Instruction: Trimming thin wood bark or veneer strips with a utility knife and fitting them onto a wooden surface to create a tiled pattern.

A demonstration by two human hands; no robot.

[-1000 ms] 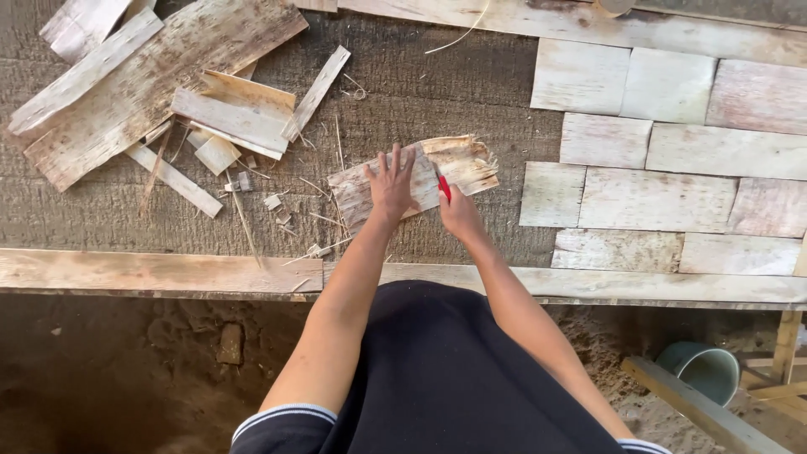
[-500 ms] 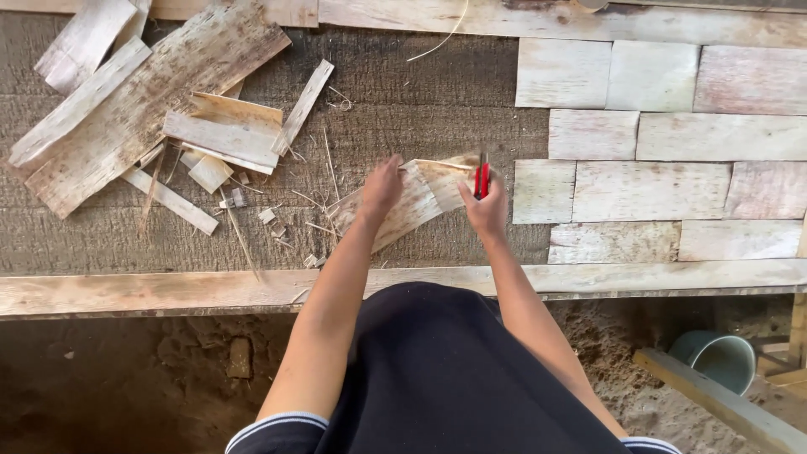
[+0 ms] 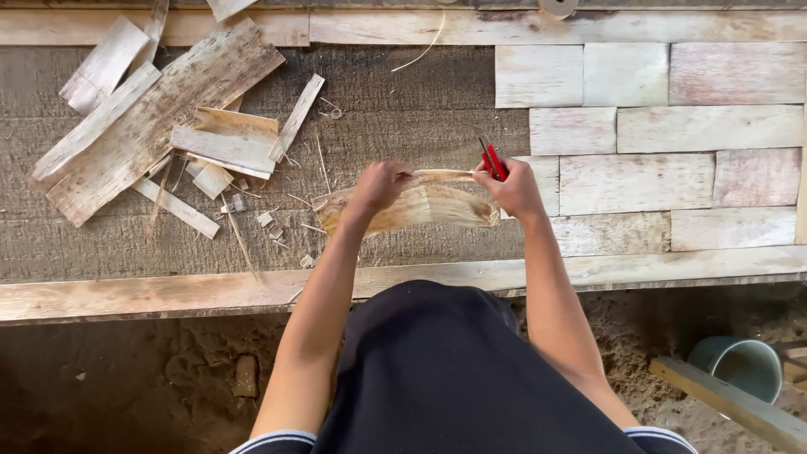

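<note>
Both my hands hold a pale, curved sheet of bark-like fibre [image 3: 424,203] lifted off the grey work surface [image 3: 403,92]. My left hand [image 3: 378,185] grips its upper left edge. Gripping the sheet's right end is my right hand [image 3: 514,189], which also holds a small red-handled knife [image 3: 493,160] that points up and away from me. The sheet bows between the two hands and its left tip hangs towards the surface.
Cut rectangular pieces [image 3: 639,139] lie side by side at the right. A heap of offcuts and strips [image 3: 160,118] sits at the upper left. A wooden rail [image 3: 168,290] runs along the near edge. A teal bucket [image 3: 740,366] stands on the dirt below right.
The sheet lay flat under my left palm while the knife touched it. Both hands have since lifted it off the surface, and my right hand moved right to hold its end.
</note>
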